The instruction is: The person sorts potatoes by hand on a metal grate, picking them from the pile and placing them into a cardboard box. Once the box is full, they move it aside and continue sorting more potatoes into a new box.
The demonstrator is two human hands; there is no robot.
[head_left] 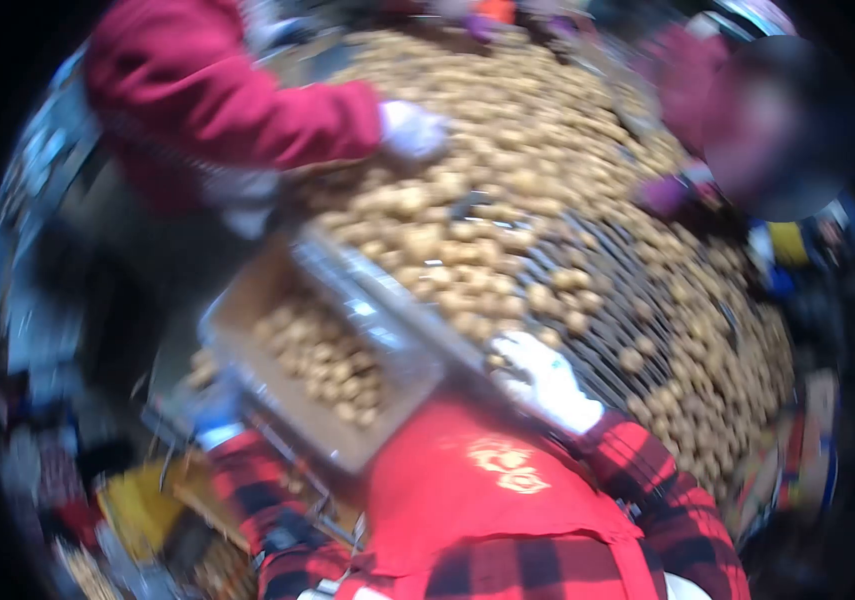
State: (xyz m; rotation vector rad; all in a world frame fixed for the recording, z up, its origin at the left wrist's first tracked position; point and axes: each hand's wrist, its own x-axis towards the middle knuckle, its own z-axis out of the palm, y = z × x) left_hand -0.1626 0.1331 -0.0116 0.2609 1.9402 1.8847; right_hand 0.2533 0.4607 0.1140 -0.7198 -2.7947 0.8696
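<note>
My right hand (550, 383), in a white glove, is at the near edge of a heap of potatoes (427, 240), beside a slatted grate (612, 320). Its fingers curl inward around a small dark and tan patch that I cannot make out. On the other side, my left hand (217, 408), in a blue glove, is smeared by motion at the outer side of a deep rectangular bin (402, 385). Whether it grips the bin does not show. Inside the tilted-looking bin lie many small potatoes (322, 365).
Across the heap, a person in a red sleeve (317, 120) reaches a white-gloved hand (413, 130) onto the potatoes. Another person's purple-gloved hand (664, 196) is at the right edge. A yellow object (142, 500) and a cardboard box (807, 430) stand low at the sides.
</note>
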